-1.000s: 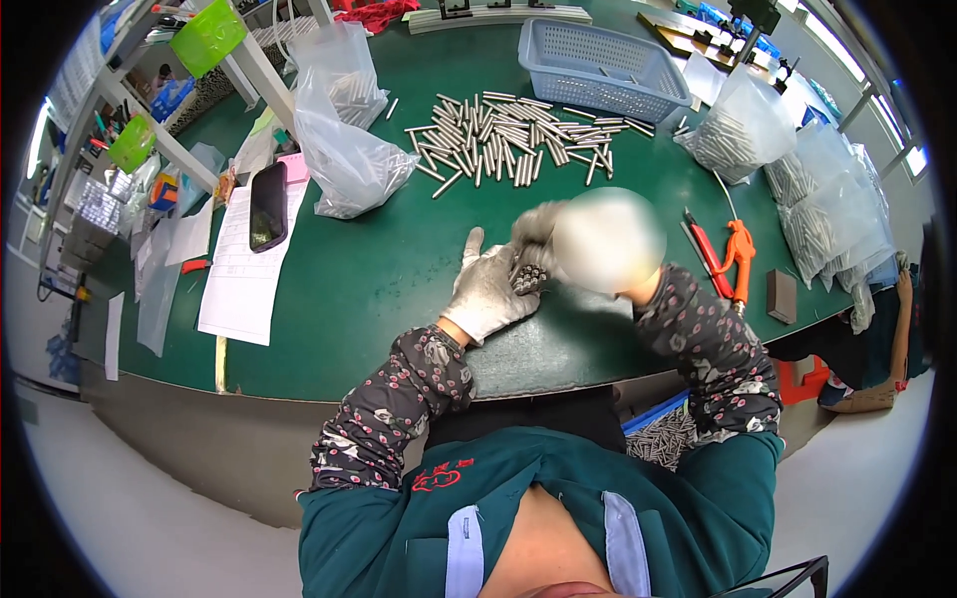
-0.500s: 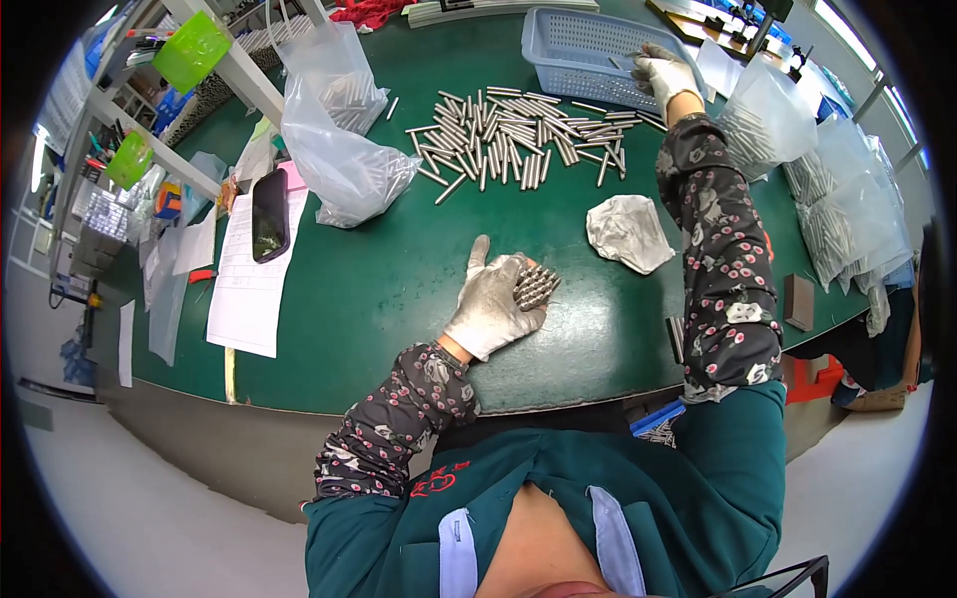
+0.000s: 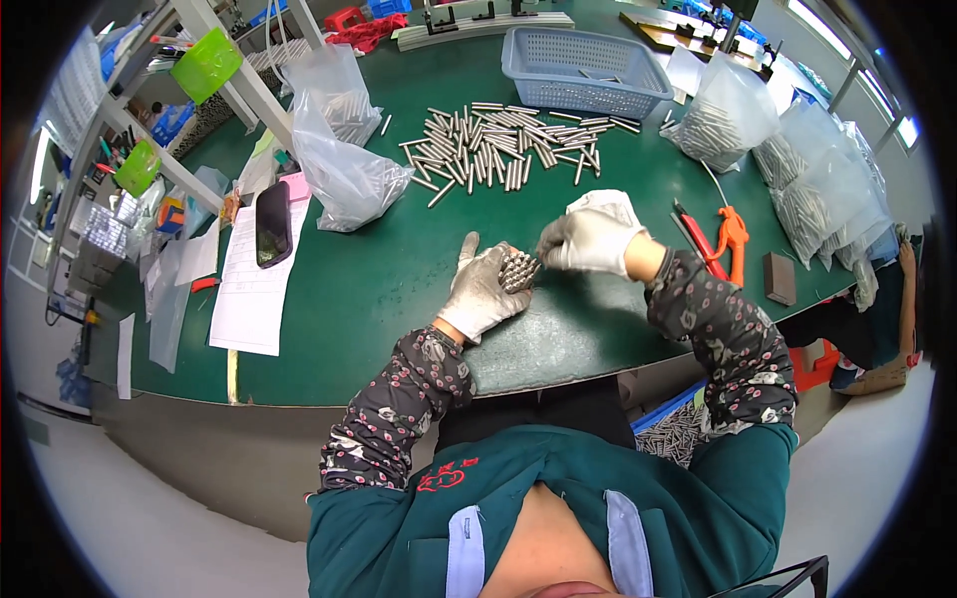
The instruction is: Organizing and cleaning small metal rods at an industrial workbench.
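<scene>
Cupped palm-up, the left hand (image 3: 485,291) in its pale work glove holds a bundle of short metal pins (image 3: 517,269), their round grey ends packed tight together like a honeycomb and facing up. Just beside it the gloved right hand (image 3: 588,242) has its fingers curled, the fingertips touching the right edge of the bundle; whether it pinches any single pin cannot be told. The bundle sits above the near part of the green table (image 3: 399,289), close to the person's chest.

Across the far half of the table a big scatter of loose pins (image 3: 508,149) lies spread flat, silver and all alike in length. Behind it stands a blue basket (image 3: 583,65) with a meshed wall. Clear plastic bags (image 3: 344,169) filled with more pins rest at the left, and others (image 3: 817,189) are piled at the right edge. A white sheet of paper (image 3: 249,294) lies at the left with a black phone (image 3: 272,223) on it. Orange-handled pliers (image 3: 733,234) lie right of the right hand, and a small white rag (image 3: 606,200) shows just behind that hand.
</scene>
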`<state>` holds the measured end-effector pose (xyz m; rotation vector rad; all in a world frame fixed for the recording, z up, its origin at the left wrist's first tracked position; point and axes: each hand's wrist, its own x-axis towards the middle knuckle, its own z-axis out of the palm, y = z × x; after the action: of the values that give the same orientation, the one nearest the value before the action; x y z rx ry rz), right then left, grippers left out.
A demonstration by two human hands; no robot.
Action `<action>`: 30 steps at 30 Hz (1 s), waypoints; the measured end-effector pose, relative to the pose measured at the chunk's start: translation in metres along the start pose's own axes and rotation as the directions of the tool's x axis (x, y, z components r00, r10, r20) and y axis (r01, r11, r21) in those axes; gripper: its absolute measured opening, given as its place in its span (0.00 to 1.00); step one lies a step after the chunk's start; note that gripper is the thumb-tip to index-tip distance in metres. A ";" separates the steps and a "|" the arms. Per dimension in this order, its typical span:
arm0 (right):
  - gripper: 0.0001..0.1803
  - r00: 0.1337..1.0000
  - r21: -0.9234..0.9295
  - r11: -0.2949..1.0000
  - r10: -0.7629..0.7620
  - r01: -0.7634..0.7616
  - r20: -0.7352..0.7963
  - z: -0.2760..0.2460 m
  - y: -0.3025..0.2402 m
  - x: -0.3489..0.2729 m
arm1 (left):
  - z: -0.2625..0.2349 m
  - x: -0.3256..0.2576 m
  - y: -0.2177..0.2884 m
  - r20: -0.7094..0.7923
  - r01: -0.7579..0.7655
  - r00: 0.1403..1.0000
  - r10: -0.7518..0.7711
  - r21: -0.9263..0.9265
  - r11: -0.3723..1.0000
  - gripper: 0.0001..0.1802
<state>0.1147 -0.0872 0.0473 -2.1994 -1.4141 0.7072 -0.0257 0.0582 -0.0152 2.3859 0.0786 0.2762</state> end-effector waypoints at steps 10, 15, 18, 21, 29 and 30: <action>0.11 0.995 0.293 0.953 0.089 -0.073 -0.042 0.023 -0.007 -0.008 | 0.000 -0.002 -0.007 -0.024 -0.028 0.999 0.027 -0.015 1.000 0.27; 0.10 0.991 0.304 0.946 0.129 -0.113 -0.030 0.021 -0.015 -0.011 | -0.002 -0.003 -0.004 0.013 0.012 1.000 -0.012 -0.003 1.000 0.29; 0.08 0.954 0.075 0.994 -0.051 0.076 -0.294 0.029 -0.016 -0.011 | 0.003 -0.002 -0.009 -0.066 -0.058 0.996 0.057 -0.011 0.998 0.23; 0.08 0.802 -0.285 0.926 -0.360 0.247 -0.476 0.022 -0.035 -0.016 | 0.009 -0.001 -0.018 -0.102 -0.067 0.993 0.065 -0.017 0.998 0.23; 0.04 0.751 -0.654 0.627 -0.646 0.423 -0.134 0.021 -0.047 0.005 | 0.008 0.003 -0.021 0.096 -0.053 0.994 0.041 0.129 0.990 0.30; 0.05 0.782 -0.745 0.534 -0.622 0.398 -0.028 0.020 -0.050 0.005 | 0.008 0.004 -0.022 0.138 -0.069 0.989 0.043 0.190 0.979 0.31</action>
<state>0.0687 -0.0613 0.0609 -2.0105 -2.2780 -0.4744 -0.0196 0.0690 -0.0351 2.5970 -0.0260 0.1397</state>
